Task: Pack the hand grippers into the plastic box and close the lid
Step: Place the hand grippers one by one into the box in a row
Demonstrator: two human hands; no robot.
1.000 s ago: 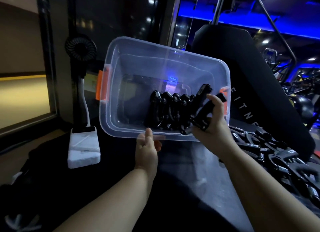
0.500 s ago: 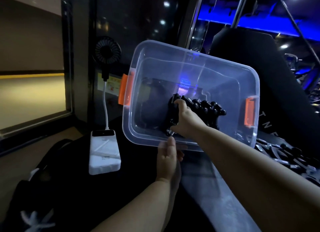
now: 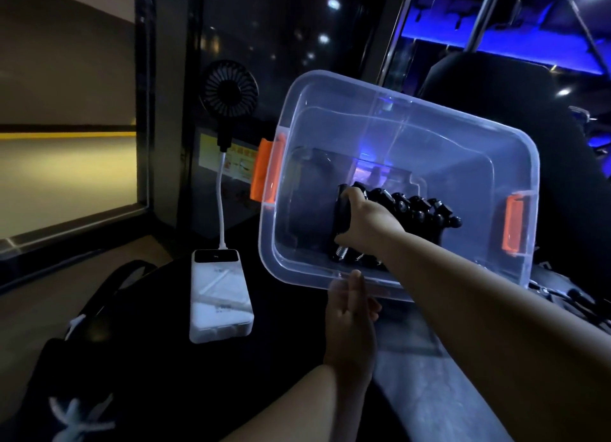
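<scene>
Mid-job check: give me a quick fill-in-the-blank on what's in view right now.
The right hand grips a black ___ inside the plastic box.
The box's latches are ___.
The fan is plugged into the white ___.
Missing: hand gripper; orange; power bank.

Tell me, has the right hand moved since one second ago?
Yes. The right hand moved leftward, from near the right orange latch to the left end of the gripper row.
</scene>
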